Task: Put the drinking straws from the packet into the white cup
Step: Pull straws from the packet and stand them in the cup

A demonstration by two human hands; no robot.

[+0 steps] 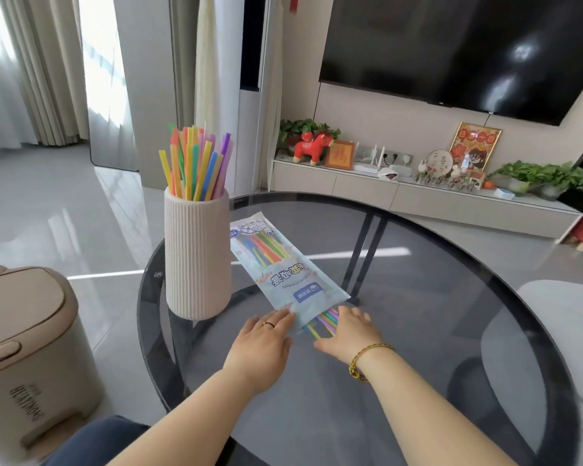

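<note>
A tall ribbed white cup [197,253] stands on the left of the round dark glass table [418,297], with several coloured straws [196,163] upright in it. Right of the cup lies the pale blue straw packet [283,264], its open end toward me. Several straws [323,322] poke out of that end. My left hand [263,344] lies flat with its fingertips on the packet's near left corner. My right hand [349,331] lies over the protruding straws, fingers extended onto them and thumb stretched left on the table.
A beige lidded bin [31,348] stands on the floor left of the table. Beyond the table runs a low TV cabinet [418,193] with plants and ornaments under a wall TV [468,48]. A pale seat edge [559,317] shows at the right.
</note>
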